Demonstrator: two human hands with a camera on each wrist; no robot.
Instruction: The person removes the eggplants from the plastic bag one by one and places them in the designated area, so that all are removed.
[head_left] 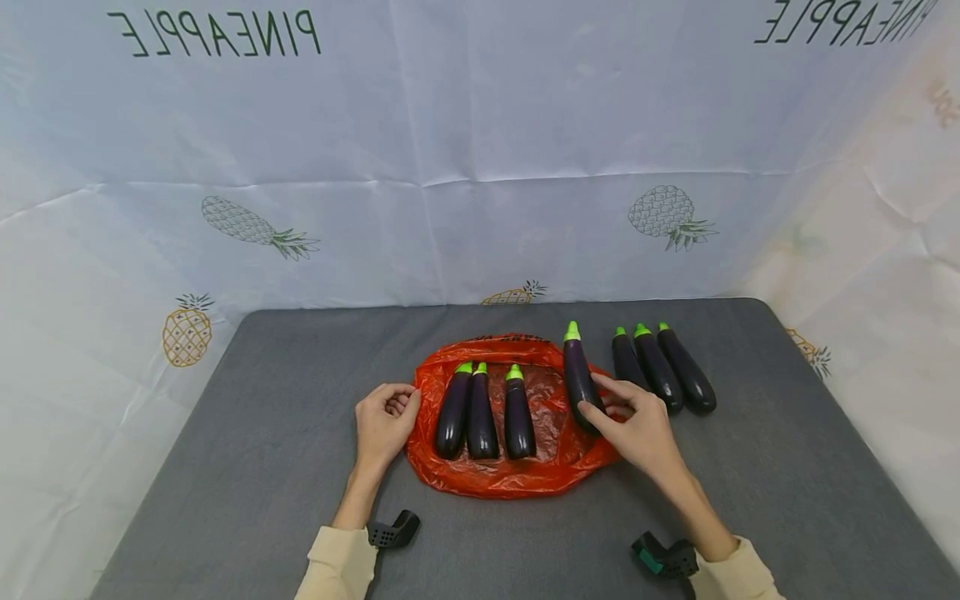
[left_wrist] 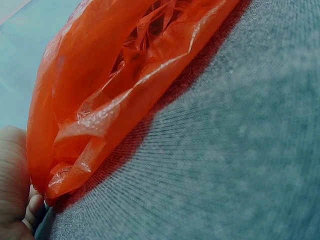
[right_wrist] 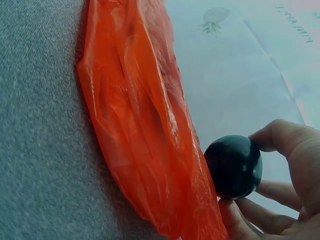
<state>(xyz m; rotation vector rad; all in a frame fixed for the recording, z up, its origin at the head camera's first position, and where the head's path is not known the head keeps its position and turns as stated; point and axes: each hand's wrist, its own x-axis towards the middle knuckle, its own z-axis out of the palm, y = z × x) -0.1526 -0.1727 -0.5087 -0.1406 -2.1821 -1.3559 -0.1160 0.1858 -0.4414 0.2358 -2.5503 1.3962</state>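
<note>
A red plastic bag (head_left: 495, 485) lies spread open on the grey table, its rim rolled outward. Three eggplants (head_left: 481, 417) with bright green stems rest inside it, side by side. My right hand (head_left: 637, 425) grips another eggplant (head_left: 577, 371) between thumb and fingers, over the bag's right edge. In the right wrist view, the rounded dark end of that eggplant (right_wrist: 233, 167) shows beside the bag wall (right_wrist: 145, 125). My left hand (head_left: 386, 422) pinches the bag's left rim with curled fingers; the left wrist view shows thumb and fingertips right at the red plastic (left_wrist: 70, 175).
Three more eggplants (head_left: 660, 371) lie side by side on the table (head_left: 300, 400), right of the bag. A pale cloth (head_left: 465, 125) printed with pineapples hangs behind the table. Both wrists wear black camera mounts (head_left: 395, 530).
</note>
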